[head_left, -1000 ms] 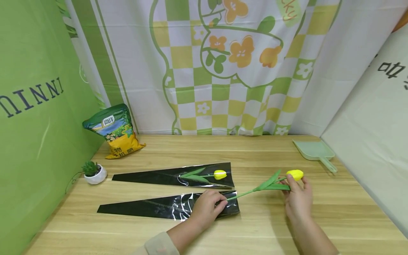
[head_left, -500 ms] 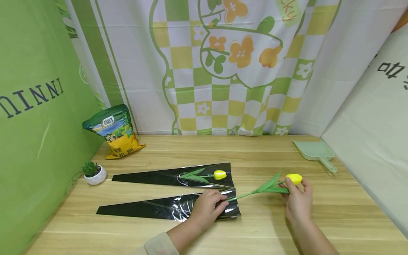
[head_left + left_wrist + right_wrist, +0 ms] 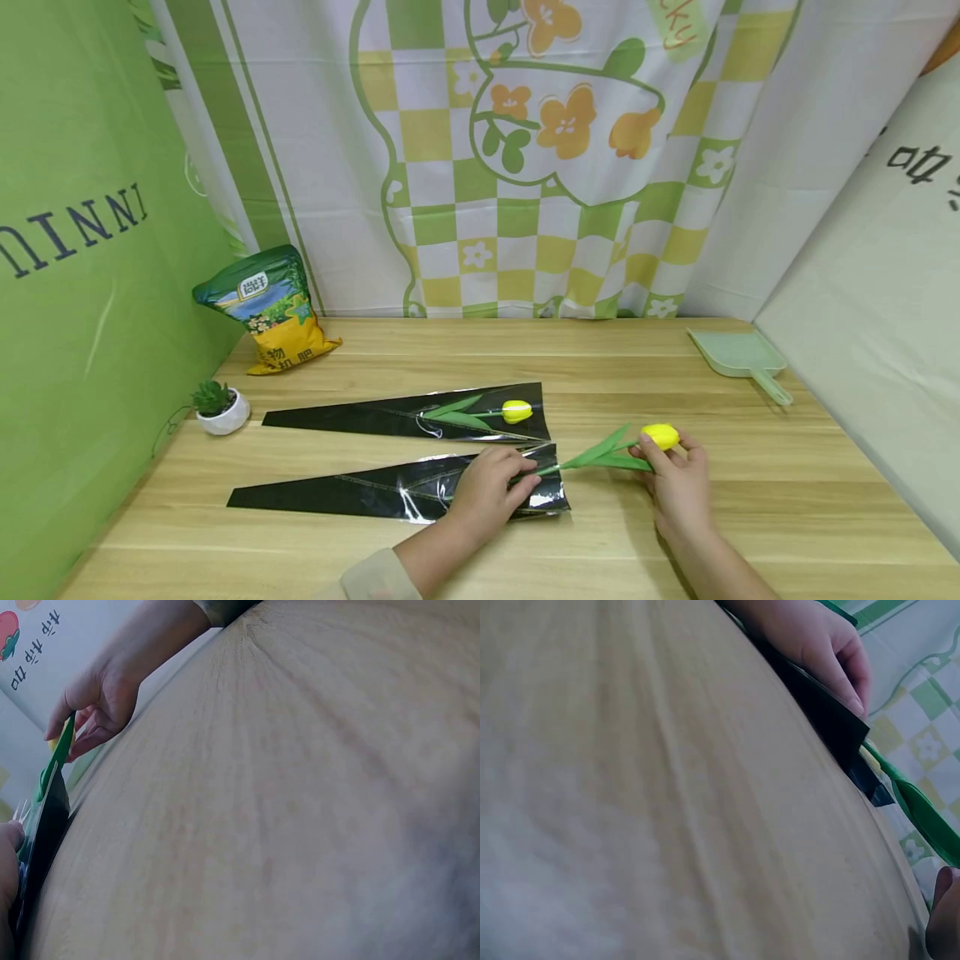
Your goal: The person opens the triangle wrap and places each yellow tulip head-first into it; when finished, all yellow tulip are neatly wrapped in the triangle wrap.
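In the head view my right hand (image 3: 681, 483) pinches a yellow artificial tulip (image 3: 660, 436) just below its bloom, between thumb and fingers. The green stem points left, over the wide end of a black flower sleeve (image 3: 330, 489) with clear shiny film. My left hand (image 3: 487, 492) lies on that sleeve and pinches it near the wide end, thumb and fingertips close to the stem; the stem's lower end is hidden there. The right wrist view has the left hand (image 3: 829, 656) at the sleeve's raised edge. The left wrist view shows the right hand (image 3: 101, 705) with green leaves.
Behind lies a second black sleeve (image 3: 322, 415) holding another yellow tulip (image 3: 517, 412). A potted succulent (image 3: 222, 410) and a green-yellow printed bag (image 3: 281, 321) stand at the left. A pale green dustpan (image 3: 742, 354) lies at the back right of the wooden table (image 3: 600, 550).
My right hand has moved left with the tulip, and its leaves are now close to the sleeve's wide end. The left hand stays nearly in place; the sleeve's wide end has shifted slightly.
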Available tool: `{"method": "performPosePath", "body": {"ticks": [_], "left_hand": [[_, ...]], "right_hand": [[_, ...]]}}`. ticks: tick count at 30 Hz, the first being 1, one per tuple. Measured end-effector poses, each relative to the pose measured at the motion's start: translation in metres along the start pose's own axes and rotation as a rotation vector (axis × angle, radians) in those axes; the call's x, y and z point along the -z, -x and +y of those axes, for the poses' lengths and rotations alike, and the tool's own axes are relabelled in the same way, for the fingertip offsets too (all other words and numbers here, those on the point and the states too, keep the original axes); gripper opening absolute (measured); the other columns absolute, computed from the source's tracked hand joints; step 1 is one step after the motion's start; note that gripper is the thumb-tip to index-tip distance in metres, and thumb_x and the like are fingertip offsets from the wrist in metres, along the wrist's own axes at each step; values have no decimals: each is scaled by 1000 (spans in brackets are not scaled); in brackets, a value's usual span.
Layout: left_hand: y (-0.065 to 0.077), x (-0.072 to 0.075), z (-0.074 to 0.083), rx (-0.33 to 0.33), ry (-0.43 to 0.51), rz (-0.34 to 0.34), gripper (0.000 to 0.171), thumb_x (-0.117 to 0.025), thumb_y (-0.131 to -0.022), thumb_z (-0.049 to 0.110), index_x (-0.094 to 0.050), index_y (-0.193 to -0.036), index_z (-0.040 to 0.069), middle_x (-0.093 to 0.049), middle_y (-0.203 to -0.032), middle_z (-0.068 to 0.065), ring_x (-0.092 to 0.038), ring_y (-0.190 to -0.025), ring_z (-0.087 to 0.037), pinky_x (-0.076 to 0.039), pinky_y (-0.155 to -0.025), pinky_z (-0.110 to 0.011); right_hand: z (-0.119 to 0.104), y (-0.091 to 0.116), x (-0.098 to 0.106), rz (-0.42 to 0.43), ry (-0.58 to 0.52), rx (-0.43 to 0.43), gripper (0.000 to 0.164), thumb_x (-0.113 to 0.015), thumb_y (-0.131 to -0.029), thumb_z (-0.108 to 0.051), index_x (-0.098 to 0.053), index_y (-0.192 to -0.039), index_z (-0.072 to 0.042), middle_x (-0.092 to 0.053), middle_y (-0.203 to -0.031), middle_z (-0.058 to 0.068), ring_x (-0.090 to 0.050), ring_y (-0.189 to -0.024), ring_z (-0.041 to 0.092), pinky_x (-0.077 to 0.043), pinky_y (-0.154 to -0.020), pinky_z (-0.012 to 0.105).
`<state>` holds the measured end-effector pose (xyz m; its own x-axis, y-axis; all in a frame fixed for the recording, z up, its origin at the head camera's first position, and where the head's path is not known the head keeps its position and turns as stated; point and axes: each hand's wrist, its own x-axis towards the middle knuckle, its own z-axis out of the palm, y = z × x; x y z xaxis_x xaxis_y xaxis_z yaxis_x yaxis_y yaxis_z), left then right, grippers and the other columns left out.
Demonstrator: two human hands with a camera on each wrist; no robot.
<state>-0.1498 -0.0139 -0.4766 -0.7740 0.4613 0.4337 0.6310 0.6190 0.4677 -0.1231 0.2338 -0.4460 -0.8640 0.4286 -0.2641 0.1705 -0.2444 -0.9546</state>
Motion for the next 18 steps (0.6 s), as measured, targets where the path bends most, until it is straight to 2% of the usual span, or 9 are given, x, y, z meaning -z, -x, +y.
{"method": "performPosePath", "body": {"ticks": [2,5,9,12,18], "left_hand": [[0,0,0,1,-1,-4,19,-68,-91,27,-75,-104,14,-71,-98,4,-65,-94,-13,-55,-87,-27],[0,1,1,5,-2,-9,20,-68,-92,27,-75,-105,14,-71,-99,4,-65,-95,-13,-55,-88,-27],[0,1,0,3,-2,-5,20,-68,-91,27,-75,-105,14,-71,-99,3,-65,-95,-13,-55,-87,-26],[0,0,0,2,-3,-1,20,-69,-91,27,-75,-105,14,-71,-99,4,-65,-94,-13,-55,-86,-26],[0,0,-1,-4,-3,5,20,-69,-91,27,-75,-105,14,-71,-98,4,-65,-93,-13,-55,-85,-26]], "right_hand": [[3,2,-1,-37,35,2,70,-60,-98,-27,-10,-145,-11,-56,-99,-11,-63,-82,-2,-55,-76,16],[6,5,-4,-75,51,-9,70,-61,-97,-28,-11,-143,-10,-55,-103,-9,-63,-84,-1,-55,-78,17],[8,7,-7,-107,61,-27,55,-60,-98,-26,-21,-133,-13,-54,-105,-8,-63,-86,-1,-55,-79,17],[7,8,-7,-126,69,-32,50,-58,-99,-25,-23,-133,-11,-56,-101,-10,-64,-85,-2,-54,-78,16],[4,10,-5,-174,139,-43,61,-56,-100,-25,-21,-143,1,-64,-92,-15,-66,-84,-1,-56,-74,17]]}}
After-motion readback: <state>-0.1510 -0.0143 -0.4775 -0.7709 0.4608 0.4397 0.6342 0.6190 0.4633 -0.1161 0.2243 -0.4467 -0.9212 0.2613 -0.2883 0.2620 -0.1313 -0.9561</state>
